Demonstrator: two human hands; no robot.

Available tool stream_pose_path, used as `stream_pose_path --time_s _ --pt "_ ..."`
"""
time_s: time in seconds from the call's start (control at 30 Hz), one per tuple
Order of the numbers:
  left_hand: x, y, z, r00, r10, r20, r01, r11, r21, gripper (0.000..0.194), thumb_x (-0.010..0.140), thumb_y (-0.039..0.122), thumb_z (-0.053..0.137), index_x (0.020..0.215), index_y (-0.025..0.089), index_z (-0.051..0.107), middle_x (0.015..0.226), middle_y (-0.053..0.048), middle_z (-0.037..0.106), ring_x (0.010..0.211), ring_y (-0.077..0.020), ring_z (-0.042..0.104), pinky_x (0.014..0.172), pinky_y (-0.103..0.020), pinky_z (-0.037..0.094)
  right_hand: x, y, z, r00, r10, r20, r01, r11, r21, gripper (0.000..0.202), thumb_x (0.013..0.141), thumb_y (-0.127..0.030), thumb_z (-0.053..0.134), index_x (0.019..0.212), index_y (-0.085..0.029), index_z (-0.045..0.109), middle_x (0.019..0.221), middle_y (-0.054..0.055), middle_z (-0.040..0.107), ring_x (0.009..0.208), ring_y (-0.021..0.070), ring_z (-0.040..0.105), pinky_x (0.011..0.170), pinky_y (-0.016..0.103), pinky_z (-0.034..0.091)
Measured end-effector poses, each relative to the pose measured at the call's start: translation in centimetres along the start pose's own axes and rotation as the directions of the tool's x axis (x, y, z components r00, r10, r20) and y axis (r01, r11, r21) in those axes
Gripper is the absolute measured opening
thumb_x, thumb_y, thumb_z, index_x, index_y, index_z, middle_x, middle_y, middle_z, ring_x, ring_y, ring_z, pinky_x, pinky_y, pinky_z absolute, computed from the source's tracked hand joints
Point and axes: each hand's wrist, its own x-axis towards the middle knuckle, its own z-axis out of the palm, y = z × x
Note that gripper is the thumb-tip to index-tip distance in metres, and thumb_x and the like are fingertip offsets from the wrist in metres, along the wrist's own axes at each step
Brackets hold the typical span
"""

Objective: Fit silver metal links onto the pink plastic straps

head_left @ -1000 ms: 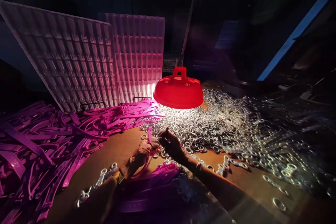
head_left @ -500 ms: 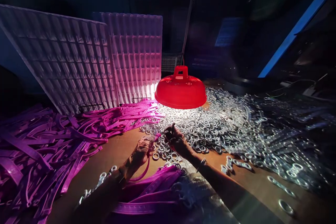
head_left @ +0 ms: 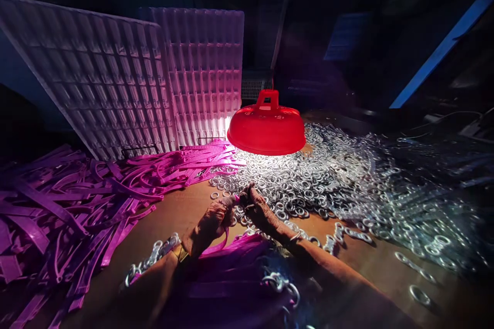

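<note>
My left hand (head_left: 216,216) is closed round a pink-purple strap (head_left: 224,240); a bit of its end shows at the fingertips and the rest curves down below the wrist. Directly against those fingertips is my right hand (head_left: 259,213), its fingers pinched together at the strap's end. Whatever lies between the right fingers is dark and too small to make out. Just beyond both hands spreads a big heap of silvery metal rings (head_left: 297,187). Beneath my forearms lies a bundle of purple straps (head_left: 235,262), with several linked rings (head_left: 280,284) at its right side.
A red lamp (head_left: 266,128) hangs low over the rings. At left, loose purple straps (head_left: 42,216) cover the brown tabletop (head_left: 170,218). Two ribbed translucent panels (head_left: 206,72) stand behind them. Stray ring pieces (head_left: 419,295) lie at right; ring clusters (head_left: 156,252) sit by my left forearm.
My hands have come together: the strap's end in my left hand now meets the right fingers, where a gap showed before. The view has shifted slightly.
</note>
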Motion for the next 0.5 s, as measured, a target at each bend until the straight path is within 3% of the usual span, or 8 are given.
stream_pose_path --time_s 0.2,0.3,0.4,0.5 --pt "-0.8 -1.4 -0.3 0.99 0.142 -0.02 -0.137 0.979 0.152 0.035 0.066 0.041 0.068 0.056 0.02 0.042 0.041 0.009 0.031 0.038 -0.0038 0.02 0.041 -0.023 0.015 0.1 -1.6 -0.4 0.992 0.097 0.079 -0.097 0.995 0.003 0.024 0.084 -0.04 0.04 0.07 -0.022 0.032 0.06 -0.005 0.035 0.054 0.0098 0.028 0.049 0.024 0.028" --pt "-1.2 -1.0 0.4 0.992 0.091 -0.092 -0.072 0.98 0.185 0.036 0.064 0.045 0.068 0.057 0.019 0.044 0.039 0.01 0.031 0.035 -0.003 0.021 0.038 -0.021 0.015 0.7 -1.2 -0.1 0.99 0.124 0.072 -0.126 0.992 0.021 0.026 0.078 -0.041 0.048 0.068 -0.022 0.034 0.061 -0.004 0.04 0.053 0.009 0.032 0.049 0.023 0.031" --pt "-1.5 0.4 1.0 0.994 -0.005 -0.113 0.032 0.97 0.24 0.037 0.067 0.049 0.063 0.054 0.019 0.046 0.037 0.005 0.042 0.033 -0.0061 0.035 0.037 -0.021 0.025 1.3 -1.6 -0.2 0.983 0.176 0.051 -0.179 0.983 0.05 0.029 0.081 -0.048 0.046 0.07 -0.021 0.039 0.059 -0.003 0.043 0.051 0.0093 0.038 0.047 0.023 0.033" --pt "-2.1 2.6 1.2 0.996 -0.049 -0.076 0.068 0.964 0.257 0.037 0.068 0.047 0.063 0.051 0.018 0.047 0.039 0.003 0.046 0.033 -0.0068 0.038 0.036 -0.021 0.026 1.0 -4.1 -1.3 0.966 0.173 0.191 -0.162 0.984 -0.071 0.031 0.085 -0.05 0.046 0.081 -0.02 0.05 0.06 -0.002 0.051 0.049 0.0094 0.043 0.046 0.022 0.033"
